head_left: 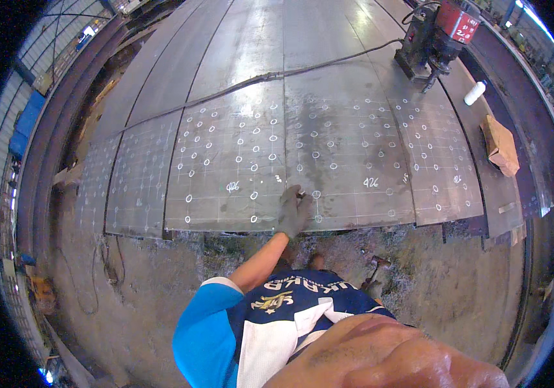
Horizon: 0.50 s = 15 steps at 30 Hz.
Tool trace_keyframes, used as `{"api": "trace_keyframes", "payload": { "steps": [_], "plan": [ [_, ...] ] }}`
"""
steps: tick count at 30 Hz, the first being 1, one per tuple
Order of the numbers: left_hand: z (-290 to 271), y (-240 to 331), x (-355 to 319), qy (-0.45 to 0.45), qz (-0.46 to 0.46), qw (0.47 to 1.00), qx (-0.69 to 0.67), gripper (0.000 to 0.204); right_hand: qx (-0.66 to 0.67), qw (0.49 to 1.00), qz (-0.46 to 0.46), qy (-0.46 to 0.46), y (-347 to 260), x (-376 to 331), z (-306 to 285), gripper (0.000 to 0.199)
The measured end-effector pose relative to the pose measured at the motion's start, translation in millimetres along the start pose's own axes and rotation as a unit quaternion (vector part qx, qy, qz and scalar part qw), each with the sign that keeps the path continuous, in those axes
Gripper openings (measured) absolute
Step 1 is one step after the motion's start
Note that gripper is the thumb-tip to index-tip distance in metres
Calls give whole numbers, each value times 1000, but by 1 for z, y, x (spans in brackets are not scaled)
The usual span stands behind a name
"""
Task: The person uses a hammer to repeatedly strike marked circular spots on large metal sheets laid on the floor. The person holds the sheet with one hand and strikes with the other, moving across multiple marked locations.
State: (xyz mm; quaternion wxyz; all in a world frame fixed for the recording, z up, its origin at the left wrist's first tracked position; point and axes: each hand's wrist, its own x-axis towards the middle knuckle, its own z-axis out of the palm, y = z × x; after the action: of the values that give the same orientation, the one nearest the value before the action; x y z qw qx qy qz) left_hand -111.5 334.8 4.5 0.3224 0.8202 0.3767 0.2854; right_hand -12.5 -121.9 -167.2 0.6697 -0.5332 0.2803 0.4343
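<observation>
My left hand [294, 212], in a grey work glove, rests on a steel plate [231, 184] near its front edge. Its fingers are closed in a pinch round something small that I cannot make out. White chalk circles and thin grid lines cover this plate and those beside it; one chalk circle [317, 194] lies just right of my fingers. Lower down, beside my body, my right hand [372, 288] is gloved and partly hidden by my shirt. It grips a hammer [380, 262], whose head points up, below the plate's edge.
A red and black magnetic drill [437, 45] stands on the plates at the far right, its dark cable [257, 79] running across them. Further right are a white bottle [475, 92] and a brown cardboard package [500, 147]. Steel beams [47, 155] flank the plates; dusty floor [154, 278] lies below.
</observation>
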Motion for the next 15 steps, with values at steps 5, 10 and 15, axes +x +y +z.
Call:
{"api": "trace_keyframes", "payload": {
  "steps": [5,10,15],
  "plan": [
    [-59,58,-14,21,-124,874,-469,38,20,998,-60,24,-37,-58,-7,30],
    [-97,9,-4,105,-264,794,-538,24,77,987,-142,7,-76,-95,40,38],
    [-120,-6,-8,155,-227,754,-596,19,-356,895,-267,-31,-103,-104,106,41]
  ]
}}
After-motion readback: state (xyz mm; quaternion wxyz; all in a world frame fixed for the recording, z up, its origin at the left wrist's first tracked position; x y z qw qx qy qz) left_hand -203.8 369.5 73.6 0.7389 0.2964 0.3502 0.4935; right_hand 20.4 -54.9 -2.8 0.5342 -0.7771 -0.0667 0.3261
